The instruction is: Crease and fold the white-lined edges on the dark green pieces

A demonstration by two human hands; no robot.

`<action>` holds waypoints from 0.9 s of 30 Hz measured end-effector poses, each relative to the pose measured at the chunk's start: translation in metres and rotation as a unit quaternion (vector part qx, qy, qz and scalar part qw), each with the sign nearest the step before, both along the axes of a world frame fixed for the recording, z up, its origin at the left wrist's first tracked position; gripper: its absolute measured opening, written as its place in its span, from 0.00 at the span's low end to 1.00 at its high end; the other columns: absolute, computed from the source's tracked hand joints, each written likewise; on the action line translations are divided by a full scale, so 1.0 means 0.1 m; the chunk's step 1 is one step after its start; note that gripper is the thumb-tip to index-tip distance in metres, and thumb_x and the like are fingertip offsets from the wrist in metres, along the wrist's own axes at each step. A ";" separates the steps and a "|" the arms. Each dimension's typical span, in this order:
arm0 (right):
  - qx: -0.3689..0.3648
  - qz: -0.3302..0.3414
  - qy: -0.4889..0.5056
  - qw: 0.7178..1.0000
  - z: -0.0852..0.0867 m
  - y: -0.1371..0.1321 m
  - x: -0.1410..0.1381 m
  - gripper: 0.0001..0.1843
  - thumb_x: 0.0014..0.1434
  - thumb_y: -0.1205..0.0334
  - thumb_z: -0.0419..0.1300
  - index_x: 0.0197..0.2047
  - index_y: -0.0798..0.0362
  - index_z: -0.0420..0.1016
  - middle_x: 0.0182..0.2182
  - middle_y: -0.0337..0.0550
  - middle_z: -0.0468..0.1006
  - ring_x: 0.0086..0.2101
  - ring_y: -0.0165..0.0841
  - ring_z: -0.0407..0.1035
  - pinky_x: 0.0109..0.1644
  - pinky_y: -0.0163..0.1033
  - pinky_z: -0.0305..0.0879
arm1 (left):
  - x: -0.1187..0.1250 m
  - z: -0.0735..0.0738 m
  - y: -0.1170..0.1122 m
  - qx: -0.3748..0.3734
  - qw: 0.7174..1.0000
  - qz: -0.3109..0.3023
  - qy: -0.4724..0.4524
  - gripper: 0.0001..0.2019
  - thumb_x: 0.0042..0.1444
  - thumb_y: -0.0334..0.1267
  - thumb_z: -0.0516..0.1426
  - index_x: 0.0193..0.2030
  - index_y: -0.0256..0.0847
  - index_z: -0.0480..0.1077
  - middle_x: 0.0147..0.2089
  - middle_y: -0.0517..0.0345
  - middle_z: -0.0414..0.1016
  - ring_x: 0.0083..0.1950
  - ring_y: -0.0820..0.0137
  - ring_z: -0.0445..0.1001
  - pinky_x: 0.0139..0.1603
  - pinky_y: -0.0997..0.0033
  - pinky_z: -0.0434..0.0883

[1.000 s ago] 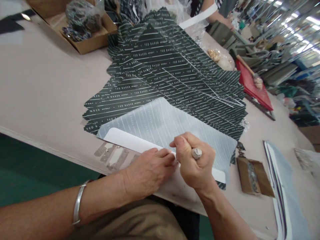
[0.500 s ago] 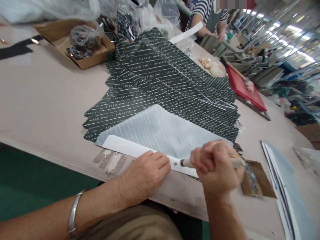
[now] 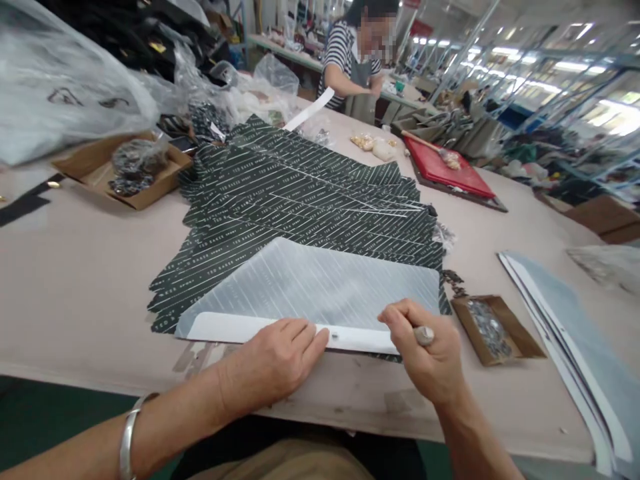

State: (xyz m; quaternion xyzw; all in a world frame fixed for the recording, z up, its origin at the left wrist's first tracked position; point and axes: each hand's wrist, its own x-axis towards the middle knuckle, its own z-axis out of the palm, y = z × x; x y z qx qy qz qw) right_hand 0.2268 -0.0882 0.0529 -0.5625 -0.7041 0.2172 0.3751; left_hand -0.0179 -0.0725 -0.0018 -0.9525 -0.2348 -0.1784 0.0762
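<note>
A pale grey striped sheet [image 3: 320,283] with a white folded strip [image 3: 235,327] along its near edge lies on a fanned stack of dark green printed sheets [image 3: 280,193]. My left hand [image 3: 273,360] rests flat on the white strip, fingers stretched out beside a small hole or stud. My right hand [image 3: 425,350] is closed around a small metal-tipped tool [image 3: 424,335] at the strip's right end.
A small brown box of metal studs [image 3: 493,328] sits right of my right hand. A stack of grey sheets [image 3: 565,333] lies far right. A cardboard tray [image 3: 95,167] with bagged parts stands at left, a red board [image 3: 445,172] behind. A person in a striped top [image 3: 345,60] works across the table.
My right hand slid right along the white strip and turned the tool from upright to lying sideways. The view tilted up, showing the co-worker. My left hand stayed put.
</note>
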 end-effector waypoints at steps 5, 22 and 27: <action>-0.042 0.051 -0.192 0.979 -0.08 -0.15 0.26 0.13 0.63 0.59 0.61 0.50 0.52 0.78 0.47 0.48 0.81 0.41 0.38 0.77 0.44 0.40 0.69 | -0.03 0.17 0.19 -0.067 0.996 -0.013 0.051 0.17 0.64 0.22 0.44 0.56 0.31 0.64 0.41 0.50 0.77 0.38 0.64 0.77 0.36 0.67 0.75; -0.305 0.126 0.021 0.944 0.59 0.19 0.64 0.17 0.60 0.51 0.63 0.26 0.52 0.78 0.20 0.37 0.69 0.21 0.27 0.60 0.22 0.31 0.56 | 0.07 1.10 0.92 -0.750 0.658 -0.015 0.067 0.15 0.57 0.49 0.63 0.39 0.38 0.76 0.36 0.59 0.76 0.35 0.70 0.73 0.34 0.77 0.69; -0.366 0.146 0.085 0.915 0.56 0.15 0.62 0.17 0.59 0.50 0.64 0.25 0.52 0.77 0.16 0.32 0.60 0.16 0.23 0.51 0.15 0.30 0.46 | 0.07 0.99 0.88 -0.852 0.522 -0.034 0.000 0.10 0.56 0.43 0.65 0.38 0.39 0.75 0.32 0.60 0.77 0.28 0.75 0.73 0.31 0.81 0.72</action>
